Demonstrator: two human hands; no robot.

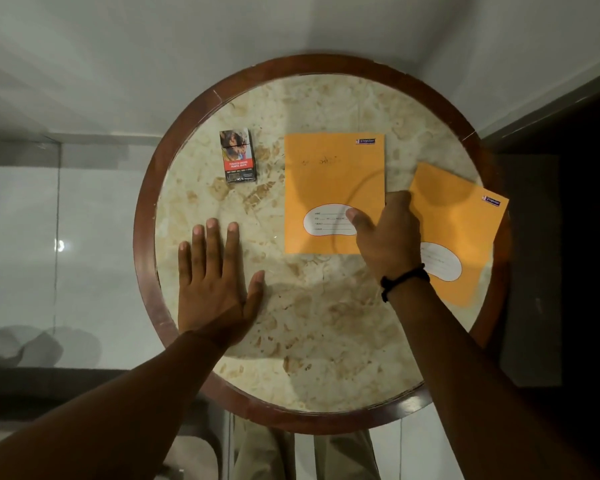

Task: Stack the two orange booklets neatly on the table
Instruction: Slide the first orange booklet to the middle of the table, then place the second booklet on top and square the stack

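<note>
- Step: booklets not yet stacked. Straight booklet (333,181) mid-table; tilted booklet (465,220) overhangs the table (146,202) right edge.
- Right hand (388,237) bridges both booklets, thumb on the straight one, grasping nothing; left hand (215,282) flat, empty.
- Next: probably slide the tilted one over, square edges.

Round marble-topped table (291,358) (dark wood rim), pale glossy floor (84,98), dim light
</note>
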